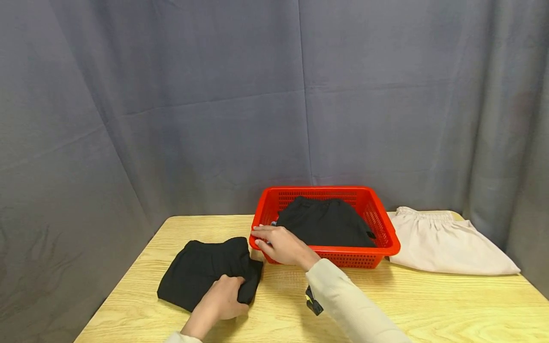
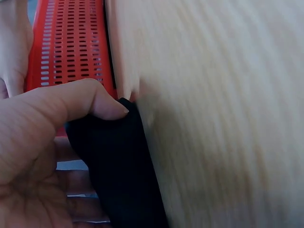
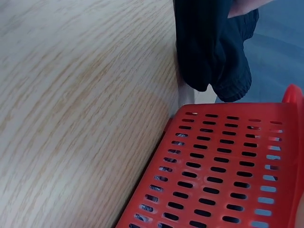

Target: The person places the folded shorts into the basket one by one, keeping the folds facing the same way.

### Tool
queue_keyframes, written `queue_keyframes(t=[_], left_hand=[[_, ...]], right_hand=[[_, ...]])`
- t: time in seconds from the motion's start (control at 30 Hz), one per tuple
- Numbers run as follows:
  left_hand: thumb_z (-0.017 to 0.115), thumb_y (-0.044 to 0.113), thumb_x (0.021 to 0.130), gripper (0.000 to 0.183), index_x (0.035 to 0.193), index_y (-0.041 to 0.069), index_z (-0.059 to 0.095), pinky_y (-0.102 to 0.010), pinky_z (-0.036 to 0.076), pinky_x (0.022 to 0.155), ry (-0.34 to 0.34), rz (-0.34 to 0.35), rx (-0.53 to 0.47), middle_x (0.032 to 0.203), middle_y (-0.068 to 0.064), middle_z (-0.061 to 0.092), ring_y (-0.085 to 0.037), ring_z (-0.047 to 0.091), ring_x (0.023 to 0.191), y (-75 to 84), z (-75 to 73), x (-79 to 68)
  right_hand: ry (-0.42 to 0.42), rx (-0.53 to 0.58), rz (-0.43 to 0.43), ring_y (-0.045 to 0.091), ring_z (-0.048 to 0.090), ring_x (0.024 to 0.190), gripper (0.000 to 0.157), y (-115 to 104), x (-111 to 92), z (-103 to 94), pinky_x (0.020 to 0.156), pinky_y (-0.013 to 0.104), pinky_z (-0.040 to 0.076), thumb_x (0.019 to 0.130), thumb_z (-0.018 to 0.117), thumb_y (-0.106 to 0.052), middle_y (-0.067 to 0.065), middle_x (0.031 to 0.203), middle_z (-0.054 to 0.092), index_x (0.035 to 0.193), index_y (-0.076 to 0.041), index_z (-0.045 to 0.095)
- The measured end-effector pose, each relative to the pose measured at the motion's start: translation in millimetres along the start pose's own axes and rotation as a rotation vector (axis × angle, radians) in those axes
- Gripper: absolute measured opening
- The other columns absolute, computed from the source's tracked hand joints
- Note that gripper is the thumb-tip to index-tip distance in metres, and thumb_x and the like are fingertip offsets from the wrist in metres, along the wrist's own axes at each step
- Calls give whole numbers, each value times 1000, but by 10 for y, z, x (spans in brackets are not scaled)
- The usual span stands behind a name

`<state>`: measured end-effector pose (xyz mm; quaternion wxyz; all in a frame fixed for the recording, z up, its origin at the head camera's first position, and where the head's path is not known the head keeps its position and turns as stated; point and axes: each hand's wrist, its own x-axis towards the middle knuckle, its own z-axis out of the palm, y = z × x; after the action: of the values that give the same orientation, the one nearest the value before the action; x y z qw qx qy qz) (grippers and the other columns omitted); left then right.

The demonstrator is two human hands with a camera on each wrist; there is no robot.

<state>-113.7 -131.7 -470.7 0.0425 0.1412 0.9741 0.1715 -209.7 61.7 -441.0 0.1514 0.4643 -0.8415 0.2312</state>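
Observation:
On the left of the table lies a folded black garment (image 1: pixel 197 271); a gathered, elastic-looking edge shows on the black cloth (image 3: pixel 235 88) in the right wrist view. My left hand (image 1: pixel 224 299) pinches its right side, thumb on top and fingers beneath, as the left wrist view shows. Over the near left corner of a red plastic basket (image 1: pixel 339 250) reaches my right hand (image 1: pixel 283 244), its fingers mostly straight and resting on the rim. Inside the basket is another black garment (image 1: pixel 323 221) with a gathered waistband.
A cream garment (image 1: pixel 450 243) with a gathered waistband lies flat to the right of the basket. The wooden table (image 1: pixel 429 305) backs onto a grey curtain (image 1: pixel 214 119), which also hangs along the left side. A black strap buckle (image 1: pixel 314 301) hangs by my right sleeve.

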Motion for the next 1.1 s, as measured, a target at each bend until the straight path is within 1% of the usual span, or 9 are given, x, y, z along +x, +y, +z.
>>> queue_keyframes(t=[0.13, 0.3, 0.4, 0.57, 0.7, 0.93, 1.1], left_hand=[[81, 14, 71, 54, 116, -10, 63, -52, 51, 78, -31, 5, -7, 108, -24, 64, -41, 63, 94, 32, 31, -59], [81, 15, 72, 53, 116, -9, 63, -53, 50, 79, -68, 15, -14, 107, -23, 64, -42, 62, 95, 93, 52, -142], [81, 16, 71, 53, 114, -10, 63, -53, 50, 78, -74, 21, -7, 104, -22, 64, -40, 62, 95, 136, 72, -194], [81, 17, 70, 54, 113, -11, 62, -52, 51, 77, -80, 12, 9, 103, -21, 64, -38, 61, 93, 188, 107, -261], [81, 17, 70, 54, 113, -11, 63, -51, 52, 76, -88, 12, 5, 102, -21, 64, -37, 62, 92, 216, 116, -276], [79, 17, 65, 55, 110, -10, 64, -48, 53, 72, -79, 39, 23, 97, -20, 65, -35, 63, 87, 277, 152, -309], [79, 19, 66, 55, 111, -9, 65, -47, 53, 72, -87, 31, 51, 99, -20, 64, -35, 62, 89, 336, 174, -312]], right_hand=[[-32, 8, -7, 23, 45, 131, 38, 8, -17, 0, 107, 37, 31, 100, 54, -17, 12, 138, 53, 134, -1, 56], [-44, 11, -6, 23, 44, 132, 39, 17, -32, -5, 107, 38, 31, 100, 53, -17, 12, 139, 51, 135, -1, 55], [-45, 10, -13, 23, 44, 132, 38, 16, -25, -8, 108, 38, 30, 100, 53, -17, 13, 139, 51, 136, -2, 55], [-52, 7, -9, 22, 43, 132, 39, 7, -2, -7, 108, 37, 29, 100, 53, -18, 12, 140, 51, 137, -2, 54], [-52, 5, -5, 22, 44, 132, 40, 14, 3, 2, 108, 37, 29, 100, 53, -18, 12, 140, 51, 137, -2, 54], [-50, -6, -5, 21, 44, 131, 39, 5, 3, 8, 108, 36, 29, 100, 53, -18, 11, 139, 52, 136, -2, 55], [-34, 1, -5, 21, 46, 130, 38, 9, -1, 13, 106, 36, 33, 99, 55, -16, 11, 137, 54, 135, -3, 57]])
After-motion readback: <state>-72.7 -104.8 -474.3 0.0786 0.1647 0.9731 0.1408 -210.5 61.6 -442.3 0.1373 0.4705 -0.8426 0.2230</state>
